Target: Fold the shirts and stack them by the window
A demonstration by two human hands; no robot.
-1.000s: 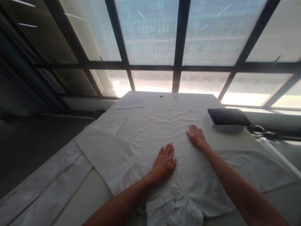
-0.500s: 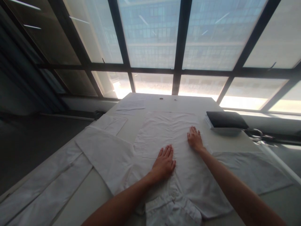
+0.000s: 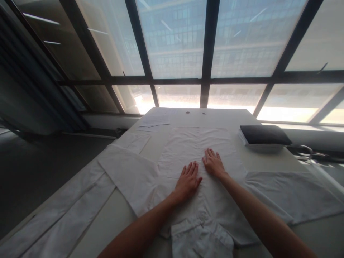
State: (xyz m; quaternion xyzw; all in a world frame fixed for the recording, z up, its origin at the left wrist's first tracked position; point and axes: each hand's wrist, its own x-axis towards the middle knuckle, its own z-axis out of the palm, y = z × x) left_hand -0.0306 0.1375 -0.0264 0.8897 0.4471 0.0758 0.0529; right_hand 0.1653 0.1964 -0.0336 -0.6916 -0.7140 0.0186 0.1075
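A white shirt point(image 3: 188, 150) lies spread flat on a pale table point(image 3: 258, 157), collar nearest me and sleeves out to both sides. My left hand point(image 3: 188, 179) rests flat on the middle of the shirt, fingers stretched out and together. Just right of it and slightly farther away, my right hand point(image 3: 213, 163) lies flat on the cloth too, fingers extended. Neither hand holds anything. The two hands are almost side by side.
A dark folded item on a white stack point(image 3: 263, 136) sits at the table's far right. Sheets of paper point(image 3: 154, 120) lie at the far left corner, two small round things point(image 3: 187, 112) by the far edge. Scissors point(image 3: 306, 152) lie off the right side. Large windows beyond.
My right hand has slid left across the shirt toward my left hand. The left hand has stayed almost in place. The view has shifted slightly.
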